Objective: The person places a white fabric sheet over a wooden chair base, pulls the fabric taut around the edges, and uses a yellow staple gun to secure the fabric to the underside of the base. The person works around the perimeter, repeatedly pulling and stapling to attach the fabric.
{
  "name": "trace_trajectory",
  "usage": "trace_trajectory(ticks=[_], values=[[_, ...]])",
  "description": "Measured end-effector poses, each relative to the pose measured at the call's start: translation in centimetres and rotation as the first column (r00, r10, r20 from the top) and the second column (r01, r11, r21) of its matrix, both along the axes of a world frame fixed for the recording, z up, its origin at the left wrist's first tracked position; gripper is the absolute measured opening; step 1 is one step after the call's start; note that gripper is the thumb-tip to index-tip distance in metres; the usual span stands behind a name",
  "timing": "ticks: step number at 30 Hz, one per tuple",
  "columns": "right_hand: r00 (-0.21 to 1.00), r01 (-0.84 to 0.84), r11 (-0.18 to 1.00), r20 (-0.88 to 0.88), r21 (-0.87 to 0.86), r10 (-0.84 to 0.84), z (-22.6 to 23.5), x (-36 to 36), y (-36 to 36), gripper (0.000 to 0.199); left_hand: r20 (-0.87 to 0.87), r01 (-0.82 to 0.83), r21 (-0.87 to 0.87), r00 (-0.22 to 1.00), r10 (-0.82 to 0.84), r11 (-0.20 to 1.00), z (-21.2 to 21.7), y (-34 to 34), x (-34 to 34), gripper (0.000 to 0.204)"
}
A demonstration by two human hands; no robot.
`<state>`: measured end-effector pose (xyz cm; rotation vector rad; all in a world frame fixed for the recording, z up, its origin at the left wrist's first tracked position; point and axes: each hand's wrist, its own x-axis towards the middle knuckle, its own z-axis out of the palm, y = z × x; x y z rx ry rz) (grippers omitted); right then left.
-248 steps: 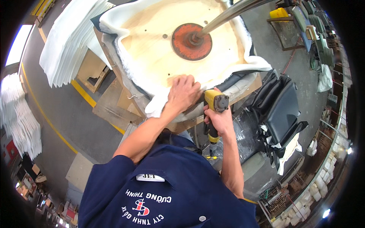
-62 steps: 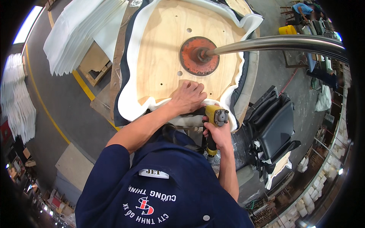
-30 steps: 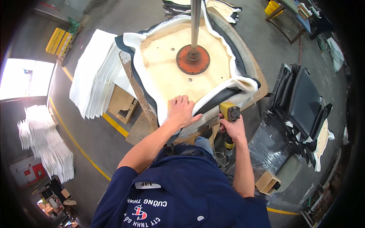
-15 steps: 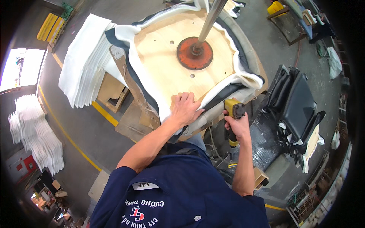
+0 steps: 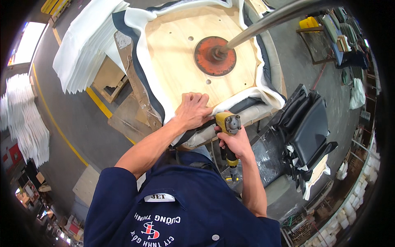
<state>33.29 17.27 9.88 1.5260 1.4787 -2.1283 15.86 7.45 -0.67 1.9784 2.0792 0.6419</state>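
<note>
Plainly, yellow tool beyond white-lettered shirt

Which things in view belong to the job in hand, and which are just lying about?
Seemingly in use: right hand, holding yellow tool; left hand, on wooden board; white padding; dark cover; red disc.
Apparently lying about: white sheets; black cushions; yellow container.

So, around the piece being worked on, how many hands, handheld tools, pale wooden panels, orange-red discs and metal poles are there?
Hands: 2 (left hand, right hand)
Handheld tool: 1
Pale wooden panel: 1
Orange-red disc: 1
Metal pole: 1
Total: 6
</note>
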Motion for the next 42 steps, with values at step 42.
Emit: trace_trajectory(ticks=[42], values=[[0.966,0.254,0.947,-0.004,0.196,-0.258,-0.4,3.7,4.4,0.025,-0.154,0.542,-0.072,0.823,-0.546,0.837,-1.3,2.4,-0.4,0.063]])
